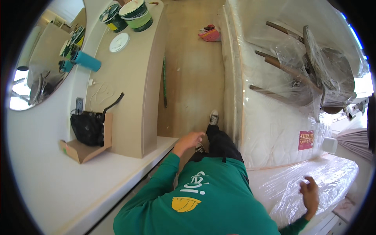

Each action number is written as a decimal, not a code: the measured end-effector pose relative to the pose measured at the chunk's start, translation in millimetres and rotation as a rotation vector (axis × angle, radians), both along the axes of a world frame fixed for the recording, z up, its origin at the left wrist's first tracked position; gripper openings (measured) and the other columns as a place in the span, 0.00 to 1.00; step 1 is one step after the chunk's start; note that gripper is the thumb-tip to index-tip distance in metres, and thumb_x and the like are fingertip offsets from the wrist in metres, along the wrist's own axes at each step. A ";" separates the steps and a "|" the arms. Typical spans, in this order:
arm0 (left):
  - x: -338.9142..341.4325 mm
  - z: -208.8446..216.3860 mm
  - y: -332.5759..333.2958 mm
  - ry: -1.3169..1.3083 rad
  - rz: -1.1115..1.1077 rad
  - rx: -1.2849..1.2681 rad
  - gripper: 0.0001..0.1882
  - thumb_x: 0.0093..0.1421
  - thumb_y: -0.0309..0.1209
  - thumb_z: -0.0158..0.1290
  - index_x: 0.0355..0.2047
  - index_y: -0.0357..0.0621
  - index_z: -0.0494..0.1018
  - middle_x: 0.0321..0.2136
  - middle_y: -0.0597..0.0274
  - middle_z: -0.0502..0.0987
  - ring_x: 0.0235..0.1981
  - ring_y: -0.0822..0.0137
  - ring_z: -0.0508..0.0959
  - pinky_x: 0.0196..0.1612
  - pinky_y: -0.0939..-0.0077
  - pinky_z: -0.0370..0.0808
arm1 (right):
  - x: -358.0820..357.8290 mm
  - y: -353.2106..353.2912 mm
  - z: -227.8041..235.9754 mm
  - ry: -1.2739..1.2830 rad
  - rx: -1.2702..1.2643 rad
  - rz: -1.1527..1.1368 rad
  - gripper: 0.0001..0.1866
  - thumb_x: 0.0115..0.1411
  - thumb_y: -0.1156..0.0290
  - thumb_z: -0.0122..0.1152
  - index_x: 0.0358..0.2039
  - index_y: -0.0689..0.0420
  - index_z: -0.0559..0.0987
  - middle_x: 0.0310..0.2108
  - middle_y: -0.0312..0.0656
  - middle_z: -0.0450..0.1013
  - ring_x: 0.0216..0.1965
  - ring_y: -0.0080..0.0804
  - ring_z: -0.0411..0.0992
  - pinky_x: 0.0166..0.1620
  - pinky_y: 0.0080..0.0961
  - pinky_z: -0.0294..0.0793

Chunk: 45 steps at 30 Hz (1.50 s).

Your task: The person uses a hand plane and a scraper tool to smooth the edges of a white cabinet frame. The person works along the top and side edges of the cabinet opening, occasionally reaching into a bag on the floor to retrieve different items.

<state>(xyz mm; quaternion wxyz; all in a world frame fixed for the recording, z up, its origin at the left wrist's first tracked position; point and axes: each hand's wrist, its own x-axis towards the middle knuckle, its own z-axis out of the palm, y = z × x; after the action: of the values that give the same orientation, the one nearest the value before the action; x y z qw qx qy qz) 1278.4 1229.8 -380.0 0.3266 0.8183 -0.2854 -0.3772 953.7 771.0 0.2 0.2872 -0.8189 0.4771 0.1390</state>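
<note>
My left hand [190,141] is in front of my body, past the end of a white ledge [129,176], with fingers loosely bent and nothing visible in them. Off to the right, my right hand [310,196] hangs in front of a bundle in shiny clear plastic wrap [333,172]. Its fingers are apart and hold nothing; whether they touch the wrap I cannot tell. Beyond that bundle lies a white quilted mattress [270,129] under clear plastic.
A walkway of wooden floor [192,74] runs ahead, with a pink bag-like bundle [210,33] beside the mattress. Wooden furniture [309,74] wrapped in plastic rests on the mattress. The beige counter [129,78] carries paint buckets [137,17], a teal bottle [87,61] and a black bag [87,128].
</note>
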 end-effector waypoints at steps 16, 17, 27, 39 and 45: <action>442.4 89.8 -117.5 -0.297 0.131 0.073 0.33 0.69 0.37 0.65 0.72 0.45 0.71 0.51 0.43 0.85 0.52 0.41 0.85 0.55 0.51 0.81 | 576.4 57.1 -98.6 -0.259 0.484 0.795 0.27 0.71 0.54 0.69 0.61 0.60 0.81 0.42 0.58 0.85 0.46 0.58 0.84 0.48 0.49 0.81; 466.7 88.6 -120.6 -0.286 0.135 0.097 0.33 0.69 0.37 0.66 0.72 0.45 0.71 0.52 0.42 0.84 0.53 0.41 0.84 0.55 0.51 0.81 | 602.0 56.6 -95.4 -0.247 0.515 0.780 0.27 0.72 0.54 0.69 0.62 0.60 0.81 0.43 0.58 0.85 0.46 0.58 0.84 0.49 0.49 0.81; 659.1 -24.4 -161.9 -0.101 -0.006 0.159 0.26 0.67 0.39 0.67 0.60 0.39 0.75 0.53 0.35 0.83 0.56 0.36 0.83 0.57 0.41 0.80 | 811.7 -2.0 -142.4 0.102 0.152 0.636 0.28 0.71 0.55 0.70 0.61 0.65 0.80 0.41 0.60 0.85 0.47 0.63 0.83 0.51 0.53 0.81; 836.1 -76.2 -193.7 -0.066 0.100 0.174 0.26 0.67 0.42 0.67 0.58 0.40 0.78 0.49 0.36 0.85 0.52 0.34 0.85 0.56 0.41 0.80 | 1117.0 -80.1 -258.4 -0.014 0.357 0.829 0.29 0.72 0.52 0.69 0.60 0.64 0.82 0.46 0.63 0.85 0.51 0.64 0.83 0.55 0.53 0.81; 895.0 -52.2 -206.1 0.039 0.301 0.386 0.33 0.70 0.42 0.65 0.70 0.39 0.72 0.60 0.36 0.80 0.62 0.33 0.79 0.65 0.45 0.76 | 1231.1 -124.3 -393.0 0.265 0.333 0.957 0.26 0.74 0.54 0.66 0.59 0.64 0.83 0.53 0.63 0.84 0.57 0.63 0.81 0.60 0.52 0.79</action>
<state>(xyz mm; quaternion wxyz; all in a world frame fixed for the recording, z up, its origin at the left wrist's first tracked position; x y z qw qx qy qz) 2173.4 1023.8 -432.2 0.2219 0.8913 -0.0766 -0.3879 2184.7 646.7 -392.8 0.2549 -0.8640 0.0531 0.4310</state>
